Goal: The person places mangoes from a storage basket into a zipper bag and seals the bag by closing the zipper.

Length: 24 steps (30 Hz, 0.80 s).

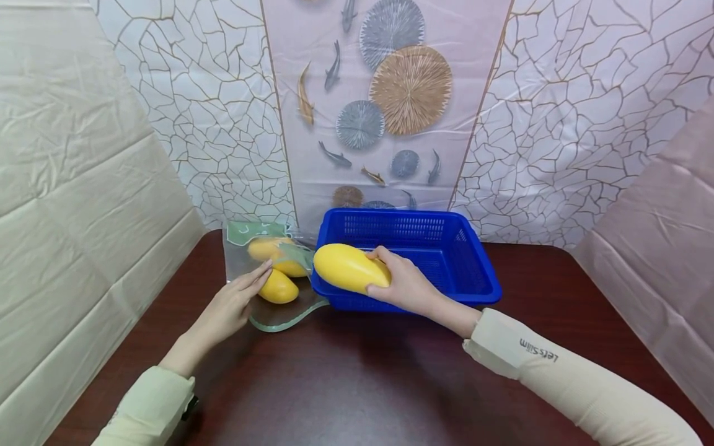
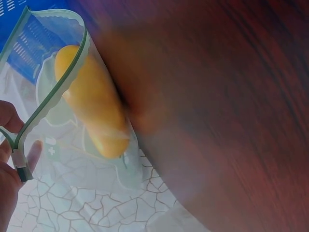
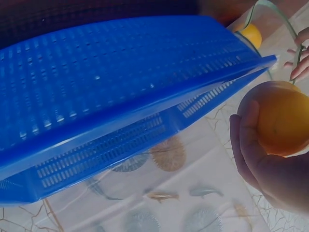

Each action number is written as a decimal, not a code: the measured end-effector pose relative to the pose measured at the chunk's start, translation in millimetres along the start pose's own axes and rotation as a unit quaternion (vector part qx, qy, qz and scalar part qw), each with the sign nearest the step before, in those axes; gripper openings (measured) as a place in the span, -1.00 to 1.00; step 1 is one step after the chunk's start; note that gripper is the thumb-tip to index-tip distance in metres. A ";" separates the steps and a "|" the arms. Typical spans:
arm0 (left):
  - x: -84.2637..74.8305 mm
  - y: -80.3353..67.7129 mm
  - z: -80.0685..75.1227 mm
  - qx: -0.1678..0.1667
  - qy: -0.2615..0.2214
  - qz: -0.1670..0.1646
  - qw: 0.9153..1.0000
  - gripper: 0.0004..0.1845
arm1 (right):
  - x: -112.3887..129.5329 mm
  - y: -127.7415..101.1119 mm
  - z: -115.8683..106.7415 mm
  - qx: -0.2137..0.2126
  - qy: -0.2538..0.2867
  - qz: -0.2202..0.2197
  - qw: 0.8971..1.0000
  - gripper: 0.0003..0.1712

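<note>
My right hand (image 1: 404,282) grips a large yellow mango (image 1: 348,267), fingers and thumb around one end, above the near left rim of a blue basket (image 1: 485,272). In the right wrist view this mango (image 3: 285,121) sits in the curled hand (image 3: 256,159). To the left, a clear zip bag with green trim (image 1: 245,232) lies with its mouth spread toward me. Yellow mangoes (image 1: 279,287) show in and through it. My left hand (image 1: 229,310) pinches the bag's edge; in the left wrist view its fingers hold the green zip strip (image 2: 48,99) beside the slider (image 2: 21,166).
The basket's perforated side wall (image 3: 120,77) fills much of the right wrist view. A dark reddish wooden table (image 1: 362,378) carries everything. Patterned cloth (image 1: 558,124) hangs behind, and plain pale cloth panels (image 1: 72,186) close off the sides.
</note>
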State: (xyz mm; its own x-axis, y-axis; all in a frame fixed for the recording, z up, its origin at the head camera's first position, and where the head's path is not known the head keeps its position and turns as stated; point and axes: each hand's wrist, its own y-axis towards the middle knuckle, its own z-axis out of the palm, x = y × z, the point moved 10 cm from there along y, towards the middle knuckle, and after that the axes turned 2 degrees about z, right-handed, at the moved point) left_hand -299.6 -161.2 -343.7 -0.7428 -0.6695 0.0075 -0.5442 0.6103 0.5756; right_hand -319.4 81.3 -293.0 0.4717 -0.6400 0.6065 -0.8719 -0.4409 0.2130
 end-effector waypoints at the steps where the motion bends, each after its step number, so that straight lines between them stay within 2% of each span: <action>1: 0.1 0.1 -0.2 -0.001 0.000 0.000 1.000 -0.13 | 1.5 -0.4 1.6 0.002 0.000 -0.002 1.000 -0.45; 18: 1.1 0.0 -1.3 -0.004 -0.001 -0.002 1.000 -0.16 | 26.2 -5.5 23.5 0.008 -0.001 -0.037 0.999 -0.53; 24: 0.5 -0.3 -0.7 -0.005 -0.002 -0.002 1.000 -0.16 | 33.5 -8.5 34.6 0.021 0.001 -0.044 0.999 -0.50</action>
State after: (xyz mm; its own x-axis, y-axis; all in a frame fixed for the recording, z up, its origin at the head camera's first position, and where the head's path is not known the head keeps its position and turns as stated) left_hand -299.4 -162.0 -343.2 -0.7424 -0.6700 0.0009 -0.5439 0.6035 0.5831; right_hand -291.7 41.9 -300.9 0.5456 -0.5968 0.5884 -0.8212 -0.5206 0.2335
